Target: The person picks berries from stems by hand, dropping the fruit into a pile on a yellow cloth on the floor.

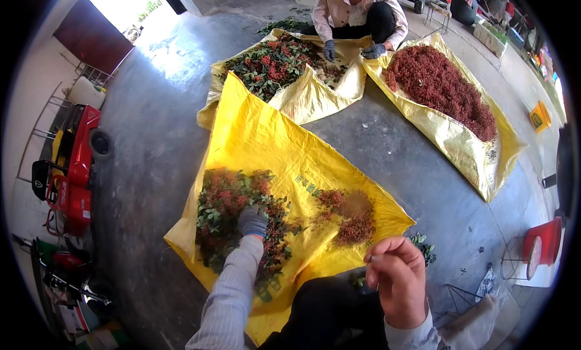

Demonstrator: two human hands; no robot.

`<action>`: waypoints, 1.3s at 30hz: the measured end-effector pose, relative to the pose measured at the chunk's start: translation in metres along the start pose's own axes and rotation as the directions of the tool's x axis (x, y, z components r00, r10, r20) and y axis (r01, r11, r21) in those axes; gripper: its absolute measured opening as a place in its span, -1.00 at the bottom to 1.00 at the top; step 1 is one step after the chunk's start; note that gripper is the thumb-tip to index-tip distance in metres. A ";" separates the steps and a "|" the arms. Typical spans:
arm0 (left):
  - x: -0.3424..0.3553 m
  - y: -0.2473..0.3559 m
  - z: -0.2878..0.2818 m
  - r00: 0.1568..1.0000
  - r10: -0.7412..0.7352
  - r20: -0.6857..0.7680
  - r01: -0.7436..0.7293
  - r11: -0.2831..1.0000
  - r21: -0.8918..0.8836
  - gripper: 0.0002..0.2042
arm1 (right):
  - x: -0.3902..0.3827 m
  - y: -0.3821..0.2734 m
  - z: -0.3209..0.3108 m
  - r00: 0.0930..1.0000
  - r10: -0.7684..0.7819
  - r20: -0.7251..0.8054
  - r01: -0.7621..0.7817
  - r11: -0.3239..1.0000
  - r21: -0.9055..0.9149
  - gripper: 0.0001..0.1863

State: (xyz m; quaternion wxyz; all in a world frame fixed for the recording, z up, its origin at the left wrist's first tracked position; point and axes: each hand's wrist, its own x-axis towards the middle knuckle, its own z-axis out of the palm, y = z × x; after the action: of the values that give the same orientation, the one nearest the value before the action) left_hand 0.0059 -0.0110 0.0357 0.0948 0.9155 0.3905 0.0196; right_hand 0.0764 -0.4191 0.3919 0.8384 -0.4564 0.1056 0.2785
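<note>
My left hand [252,222], in a grey glove, reaches into a heap of leafy sprigs with red berry clusters [221,199] on the left part of a yellow woven sheet [254,132]. Its fingertips are hidden among the leaves and slightly blurred. To the right on the same sheet lies a smaller pile of red berry clusters [354,220] without leaves. My right hand [399,277] is bare and raised over the sheet's near right edge. Its fingers are curled in toward the thumb; a small greyish bit shows at the tips, too small to name.
Opposite me, a person [360,11] in gloves sits by a second sheet of leafy sprigs [272,65]. A long heap of red berries [442,87] fills a third sheet. Red machinery [78,168] stands left; a red bucket [543,240] and yellow bucket [540,116] stand right.
</note>
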 end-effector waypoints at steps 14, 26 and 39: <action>0.108 -0.002 0.050 0.906 -0.087 0.415 -0.106 0.901 0.421 -0.42 | 0.011 0.001 0.001 0.981 0.163 0.106 -0.156 0.985 -0.070 -0.90; 0.081 -0.046 0.078 0.935 0.332 0.126 -0.349 0.794 0.497 -0.84 | 0.005 0.010 0.003 0.972 0.202 0.122 -0.189 0.976 -0.109 -0.88; -0.007 -0.055 -0.083 0.828 0.038 0.560 0.521 -0.425 -0.740 -0.90 | 0.014 0.012 0.011 0.988 0.052 0.146 -0.049 0.998 -0.026 -0.90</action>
State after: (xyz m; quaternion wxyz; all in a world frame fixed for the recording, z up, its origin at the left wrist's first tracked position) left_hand -0.0473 0.0339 0.1076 0.8617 0.2985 0.3835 0.1459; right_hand 0.0798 -0.3999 0.3831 0.8314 -0.4413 0.0522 0.3335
